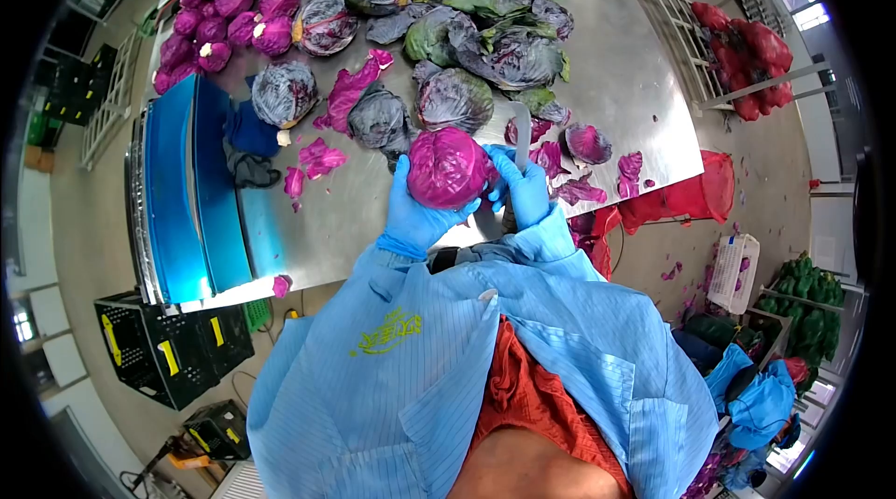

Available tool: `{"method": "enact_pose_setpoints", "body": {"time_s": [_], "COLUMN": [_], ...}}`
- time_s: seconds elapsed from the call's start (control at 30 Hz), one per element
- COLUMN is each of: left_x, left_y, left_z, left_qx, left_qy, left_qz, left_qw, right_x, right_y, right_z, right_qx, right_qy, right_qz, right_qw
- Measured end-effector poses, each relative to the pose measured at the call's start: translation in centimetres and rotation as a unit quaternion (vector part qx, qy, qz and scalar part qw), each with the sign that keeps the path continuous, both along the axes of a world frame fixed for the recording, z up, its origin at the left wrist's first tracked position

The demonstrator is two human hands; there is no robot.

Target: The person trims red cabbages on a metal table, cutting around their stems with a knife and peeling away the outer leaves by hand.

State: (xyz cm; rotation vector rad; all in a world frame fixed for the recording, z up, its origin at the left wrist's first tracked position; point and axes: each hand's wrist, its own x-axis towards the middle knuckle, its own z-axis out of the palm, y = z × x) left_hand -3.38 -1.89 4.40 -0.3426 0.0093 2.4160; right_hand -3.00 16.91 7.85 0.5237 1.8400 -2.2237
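Nearest: the wearer's light-blue striped jacket (401,396), open over a red garment (523,378). Beyond the cuffs, both hands wear blue gloves.

Left grip (417,217): closed on a peeled red cabbage (448,168), supporting it along its left side and underside. Right grip (525,191): clasped on a knife (522,135), blade pointing up and away from the body; fingertips of the same hand lie at the cabbage's right side. Cabbage position: between the two grips, left of the blade, over the near part of the metal desk (635,60). Contact with the desk surface cannot be told.

Just past the cabbage: an unpeeled cabbage (455,99), with dark outer leaves (378,118) to its left. Loose purple leaves lie on both sides, left (350,93) and right (579,189). A small cabbage (588,142) rests to the right of the knife.

Farther back: a heap of dark, leafy cabbages (509,51) across the middle of the desk; at far left, a pile of smooth, bright purple cabbages (233,0). Off the desk at far right, red mesh sacks (751,51) rest on a white rack (686,42).
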Motion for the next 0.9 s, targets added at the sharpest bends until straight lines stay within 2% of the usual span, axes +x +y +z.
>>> {"method": "enact_pose_setpoints", "body": {"time_s": [0.17,0.23,0.37,0.5,0.6,0.7,0.77,0.9], "left_x": [0.1,0.3,0.4,0.7,0.9,1.4,1.6,2.2], "left_y": [0.8,1.3,1.9,2.4,2.5,2.5,2.6,2.4], "left_z": [-0.1,0.4,1.0,0.7,0.7,1.9,2.5,2.7], "left_qx": [-0.007,-0.048,-0.134,-0.167,-0.213,-0.322,-0.351,-0.466], "left_qy": [-0.031,0.001,0.074,0.083,0.098,0.136,0.135,0.171], "left_qz": [-0.01,0.01,0.032,0.052,0.06,0.061,0.071,0.064], "left_qw": [0.999,0.999,0.988,0.981,0.97,0.935,0.924,0.866], "right_x": [0.2,0.4,0.3,0.2,0.2,0.7,1.0,1.7], "right_y": [0.8,0.5,0.3,0.5,1.1,1.6,2.3,3.1], "right_z": [-0.1,1.1,-0.2,-1.3,-3.4,-4.5,-5.2,-7.1], "right_qx": [0.038,0.052,-0.021,-0.045,-0.113,-0.17,-0.196,-0.305], "right_qy": [0.035,0.059,0.043,0.02,0.008,0.015,0.017,-0.046], "right_qz": [0.006,0.028,0.079,0.098,0.088,0.068,0.073,0.027], "right_qw": [0.999,0.997,0.996,0.994,0.99,0.983,0.978,0.951]}}
